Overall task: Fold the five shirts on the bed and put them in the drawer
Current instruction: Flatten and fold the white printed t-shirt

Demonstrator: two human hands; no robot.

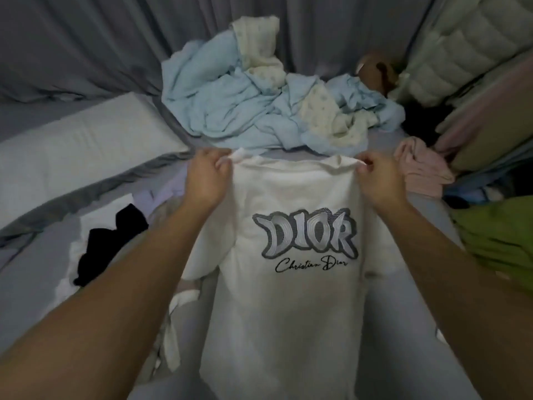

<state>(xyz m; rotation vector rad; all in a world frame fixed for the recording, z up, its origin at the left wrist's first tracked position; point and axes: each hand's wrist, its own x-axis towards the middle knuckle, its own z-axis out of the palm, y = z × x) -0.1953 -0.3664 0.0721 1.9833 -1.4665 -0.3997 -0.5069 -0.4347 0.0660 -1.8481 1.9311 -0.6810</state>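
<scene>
A white shirt [288, 307] with a grey "DIOR" print hangs in front of me, held up by its shoulders over the bed. My left hand [206, 177] pinches the left shoulder and my right hand [377, 180] pinches the right one. One sleeve droops at the left side. On the bed to the left lies a white and black shirt [98, 243]. A pink shirt [424, 168] lies crumpled at the right, and a green shirt [496, 238] lies further right. The drawer is not in view.
A heap of light blue and cream bedding [259, 102] lies at the far side of the bed. A white pillow [72, 157] sits at the left, quilted pillows [467, 53] at the right, grey curtains [86, 39] behind. The grey bed sheet [28, 287] shows at the left.
</scene>
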